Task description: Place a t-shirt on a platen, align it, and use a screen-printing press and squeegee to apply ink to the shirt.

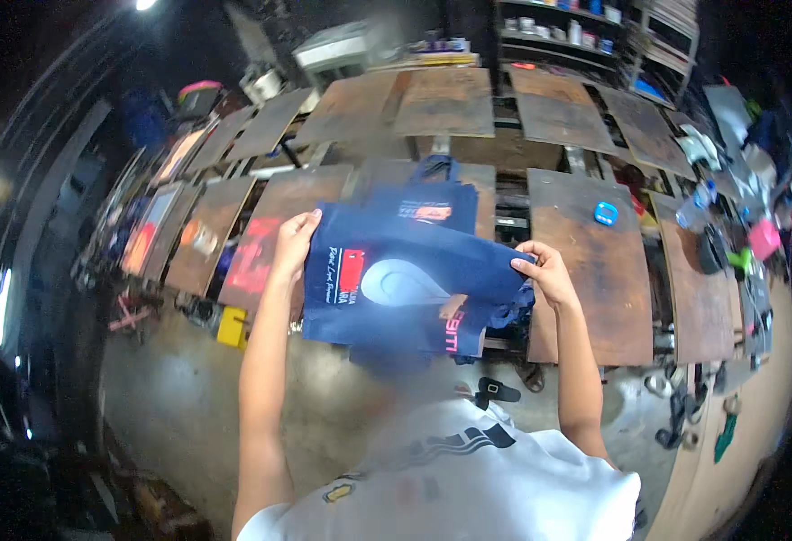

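My left hand [298, 236] pinches the upper left corner of a dark navy fabric piece [333, 225], printed with a pale blue curved shape and red, white and pink markings. My right hand [538, 269] grips its upper right corner, so it is spread between both hands over the middle boards. Behind and partly under it lie more navy pieces [450, 196] with small printed patches and a strap-like loop at the back. A blurred patch down the middle of the picture obscures part of the fabric and board.
Two rows of stained boards [585, 329] stand on frames. A small blue object [605, 213], plastic bottles [691, 204] and clutter sit on the right ones. A yellow object [231, 326] is low left. Behind are shelves [558, 41]; footwear [499, 389] lies on the floor.
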Tool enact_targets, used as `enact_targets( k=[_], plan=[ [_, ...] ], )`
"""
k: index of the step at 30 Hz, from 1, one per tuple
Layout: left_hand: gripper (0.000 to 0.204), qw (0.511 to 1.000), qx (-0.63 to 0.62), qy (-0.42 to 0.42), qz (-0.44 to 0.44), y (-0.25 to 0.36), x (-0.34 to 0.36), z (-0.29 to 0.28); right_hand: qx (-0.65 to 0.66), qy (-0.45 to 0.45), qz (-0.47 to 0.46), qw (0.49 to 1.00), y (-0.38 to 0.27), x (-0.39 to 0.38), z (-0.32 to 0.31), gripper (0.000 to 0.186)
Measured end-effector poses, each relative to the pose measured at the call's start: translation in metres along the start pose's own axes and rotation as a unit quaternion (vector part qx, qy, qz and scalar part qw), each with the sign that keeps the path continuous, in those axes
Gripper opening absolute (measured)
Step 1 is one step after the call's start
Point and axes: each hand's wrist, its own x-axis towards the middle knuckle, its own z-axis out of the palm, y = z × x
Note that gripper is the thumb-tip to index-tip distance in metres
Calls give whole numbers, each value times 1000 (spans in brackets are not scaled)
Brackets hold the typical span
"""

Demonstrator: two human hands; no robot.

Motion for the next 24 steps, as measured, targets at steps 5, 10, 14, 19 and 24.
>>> enact_targets(
  k=[5,10,14,19,24],
  plan=[
    [34,996,-30,59,-65,-77,-35,-36,-108,56,16,992,61,39,30,18],
    [68,979,-3,-37,-201,-140,-114,-40,-67,110,-37,991,82,57,75,15],
    [48,956,-5,-27,-291,-190,-161,-43,-95,130,-66,985,60,55,106,15],
    [41,956,-210,-105,-177,-235,-167,-75,-218,187,-96,953,39,54,144,27],
    [36,985,-159,6,-71,-193,-150,-152,-229,208,-159,938,23,71,209,25]
  ],
)
